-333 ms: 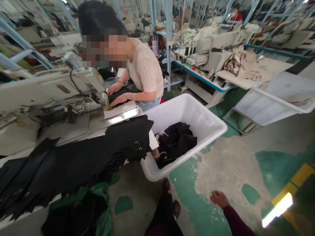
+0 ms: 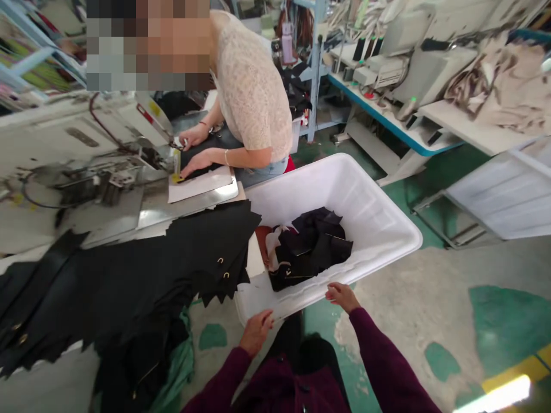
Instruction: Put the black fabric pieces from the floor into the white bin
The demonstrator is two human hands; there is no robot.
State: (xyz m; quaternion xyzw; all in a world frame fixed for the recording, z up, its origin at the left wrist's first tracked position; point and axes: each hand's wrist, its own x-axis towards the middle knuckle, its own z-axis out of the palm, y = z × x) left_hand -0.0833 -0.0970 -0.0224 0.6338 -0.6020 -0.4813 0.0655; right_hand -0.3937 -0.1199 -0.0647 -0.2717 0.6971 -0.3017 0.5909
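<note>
A big white plastic bin (image 2: 390, 223) stands on the floor with a heap of black fabric pieces (image 2: 312, 246) inside. My left hand (image 2: 257, 331) reaches to the bin's near rim at its left corner, fingers apart. My right hand (image 2: 342, 296) touches the same rim further right, fingers apart, holding nothing. Both arms wear dark maroon sleeves.
A stack of black fabric panels (image 2: 129, 281) with metal rings overhangs the worktable (image 2: 34, 235) on the left. A co-worker (image 2: 252, 97) in a light top guides dark cloth at a sewing machine (image 2: 86, 143). Another white bin (image 2: 508, 192) and tables with beige fabric (image 2: 495, 86) stand right.
I have moved closer to the bin. My right hand rose from low over the floor to the bin's rim, and my left hand came into view at the rim.
</note>
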